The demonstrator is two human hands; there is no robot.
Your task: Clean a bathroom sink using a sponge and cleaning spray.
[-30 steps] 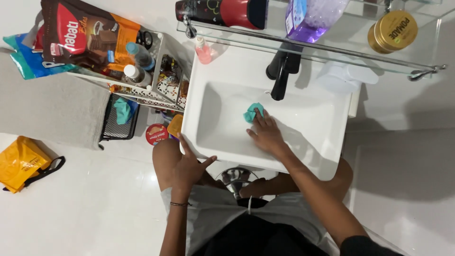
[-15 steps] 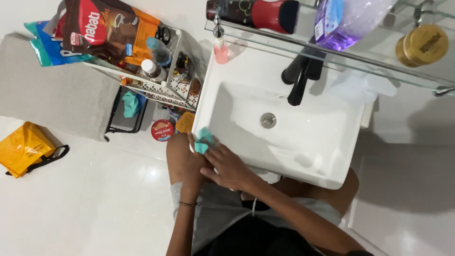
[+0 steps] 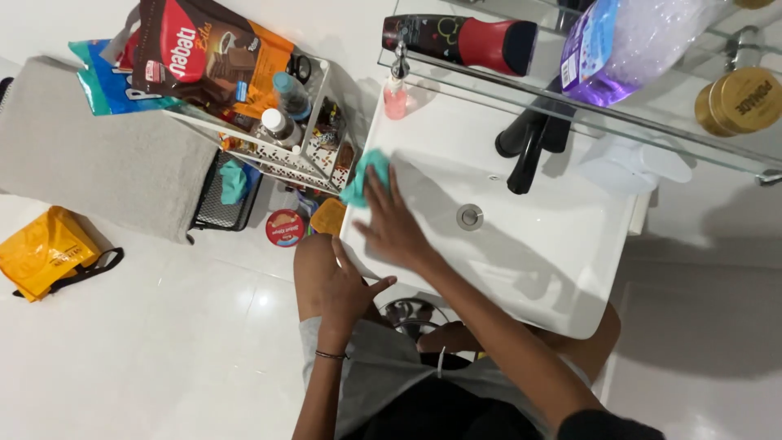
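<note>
The floor (image 3: 163,342) is glossy white tile, throwing back soft light; on it lies a thick grey towel (image 3: 90,171), matt and folded flat, and a crumpled yellow bag (image 3: 45,253) with a dark strap. The sink (image 3: 570,269) is a smooth white rectangular basin with a round metal drain (image 3: 469,217) and a black tap (image 3: 529,147); above it runs a clear glass shelf (image 3: 652,122). Beside the sink stands a white wire rack (image 3: 277,155) crowded with bottles and shiny snack packets. The right hand (image 3: 391,224) lies flat with fingers spread, pressing a small teal cloth (image 3: 362,175) against the sink's left rim; the cloth is soft, bunched and mostly hidden under the fingertips. The left hand (image 3: 346,285) rests loosely open on the knee, holding nothing.
</note>
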